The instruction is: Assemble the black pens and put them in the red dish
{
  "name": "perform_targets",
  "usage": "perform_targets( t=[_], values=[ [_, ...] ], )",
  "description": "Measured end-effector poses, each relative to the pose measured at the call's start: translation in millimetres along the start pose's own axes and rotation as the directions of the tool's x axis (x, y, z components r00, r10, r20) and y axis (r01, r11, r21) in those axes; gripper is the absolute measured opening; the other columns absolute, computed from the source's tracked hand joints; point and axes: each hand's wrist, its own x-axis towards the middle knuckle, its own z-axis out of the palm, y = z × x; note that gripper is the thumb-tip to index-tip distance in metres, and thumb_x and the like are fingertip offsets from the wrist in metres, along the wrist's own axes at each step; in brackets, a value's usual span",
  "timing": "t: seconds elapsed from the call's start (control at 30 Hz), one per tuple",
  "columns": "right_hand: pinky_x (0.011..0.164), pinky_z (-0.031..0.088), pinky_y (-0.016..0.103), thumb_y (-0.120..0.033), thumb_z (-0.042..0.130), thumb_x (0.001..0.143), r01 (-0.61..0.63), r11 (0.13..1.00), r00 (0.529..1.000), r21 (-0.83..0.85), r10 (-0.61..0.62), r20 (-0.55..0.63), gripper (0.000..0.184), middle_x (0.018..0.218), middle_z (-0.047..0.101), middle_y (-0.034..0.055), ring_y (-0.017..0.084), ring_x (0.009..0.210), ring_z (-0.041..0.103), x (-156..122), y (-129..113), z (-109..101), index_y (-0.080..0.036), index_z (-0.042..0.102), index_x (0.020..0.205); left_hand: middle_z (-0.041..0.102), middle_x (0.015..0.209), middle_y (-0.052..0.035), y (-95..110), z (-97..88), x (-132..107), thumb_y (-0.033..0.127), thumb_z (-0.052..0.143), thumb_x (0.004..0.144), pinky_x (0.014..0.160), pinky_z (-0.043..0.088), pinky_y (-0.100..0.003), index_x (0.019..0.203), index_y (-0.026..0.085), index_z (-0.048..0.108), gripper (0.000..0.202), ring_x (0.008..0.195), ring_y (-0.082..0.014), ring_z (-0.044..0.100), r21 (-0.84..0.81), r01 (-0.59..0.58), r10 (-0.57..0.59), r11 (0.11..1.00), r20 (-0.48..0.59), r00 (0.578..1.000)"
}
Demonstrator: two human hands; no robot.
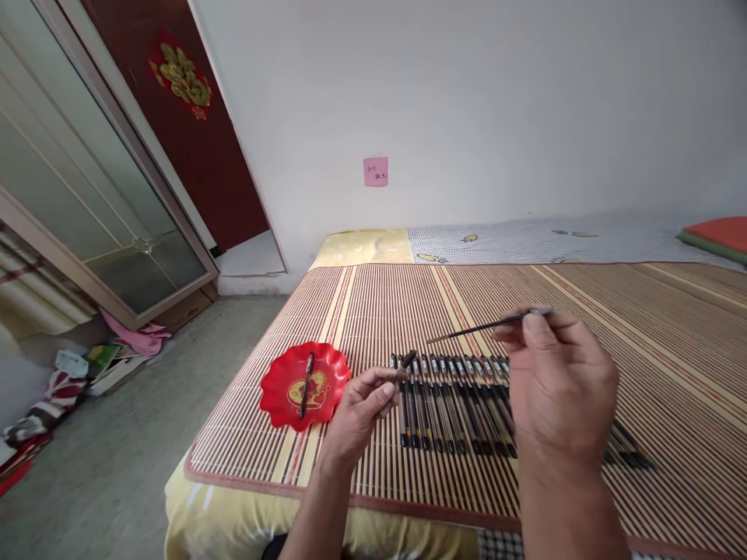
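My left hand (pixel 362 406) pinches a short black pen part (pixel 408 359) that looks like a cap; the fingers partly hide it. Raised at the right, my right hand (pixel 563 373) grips a thin dark pen refill (pixel 478 328) between thumb and fingers. Its pale brownish end points left, over the mat. Below and between the hands lies a row of black-capped pens (pixel 443 404), side by side, partly covered by my right hand and wrist. To the left of my left hand, a red scalloped plate (pixel 274 400) holds one black pen (pixel 306 385).
A striped bamboo mat (pixel 245 459) covers the bed, with yellow bedding (pixel 222 517) along its near edge. A pink note (pixel 375 172) is on the wall. Cloths and books lie on the floor (pixel 233 334) side by the glass door (pixel 105 155). An orange cushion (pixel 720 233) sits far right.
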Motion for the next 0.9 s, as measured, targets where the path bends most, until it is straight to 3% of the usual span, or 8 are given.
perform_targets(
  t=[0.5,0.9],
  values=[
    [0.071,0.059,0.034,-0.031,0.076,0.090,-0.029,0.994,0.993,-0.105,0.041,0.110,0.013,0.088,0.071,0.0017,0.016,0.077,0.070,-2.1,1.6,-2.9,-0.019,0.072,0.094,0.063,0.075,0.0005,2.3,-2.9,-2.9,0.035,0.087,0.079,0.060,0.033,-0.021,0.100,0.019,0.081,0.027,0.065,-0.0083,0.047,0.049,0.012,-0.011,0.999,-0.026,1.000],
    [0.073,0.058,0.032,-0.030,0.077,0.090,-0.028,0.997,0.995,-0.078,0.035,0.094,0.010,0.087,0.071,0.0010,0.015,0.077,0.069,-1.8,-1.9,-2.1,-0.020,0.074,0.093,0.067,0.083,0.0000,0.7,-5.0,-4.6,0.031,0.085,0.082,0.067,0.039,-0.020,0.101,0.021,0.081,0.023,0.071,-0.0085,0.054,0.052,0.016,-0.016,0.999,-0.006,1.000]
  ],
)
